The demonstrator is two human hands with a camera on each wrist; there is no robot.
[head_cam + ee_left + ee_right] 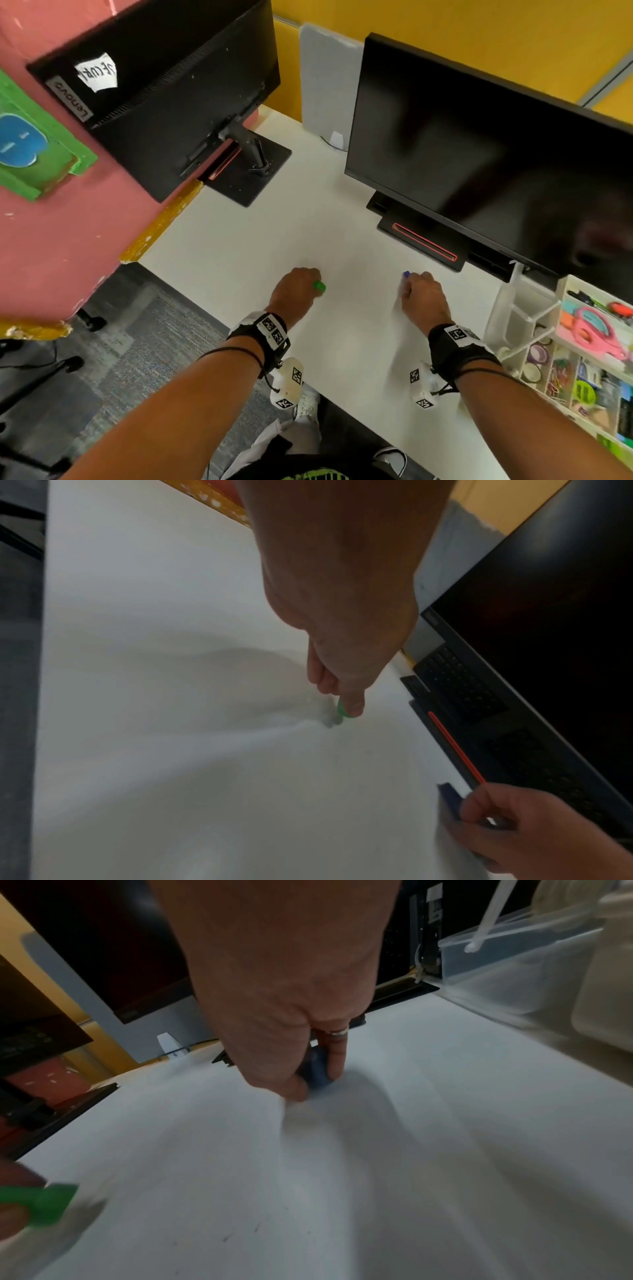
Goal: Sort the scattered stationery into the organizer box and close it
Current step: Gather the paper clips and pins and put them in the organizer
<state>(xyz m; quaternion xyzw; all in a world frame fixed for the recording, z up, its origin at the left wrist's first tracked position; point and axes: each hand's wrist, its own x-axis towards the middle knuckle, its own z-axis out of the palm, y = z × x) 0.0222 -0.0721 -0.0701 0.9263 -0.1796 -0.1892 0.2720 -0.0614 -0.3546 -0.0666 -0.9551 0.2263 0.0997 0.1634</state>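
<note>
On the white desk [260, 240] my left hand [313, 286] pinches a small green item [320, 287], which the left wrist view shows as a green piece [340, 709] under my fingertips, right at the desk surface. To its right, my right hand [409, 284] grips a small blue item [406, 274]. In the right wrist view this blue item [318, 1074] sits between thumb and ringed finger, low on the desk. The organizer box [561, 383] stands open at the right edge. Its compartments hold pink scissors [592, 329], tape rolls and clips.
Two black monitors stand behind the hands: one at back left [178, 92] and one at right [479, 147], whose base [424, 243] lies just beyond my right hand. The organizer's clear lid [513, 308] is raised. The desk's front edge runs close to my forearms.
</note>
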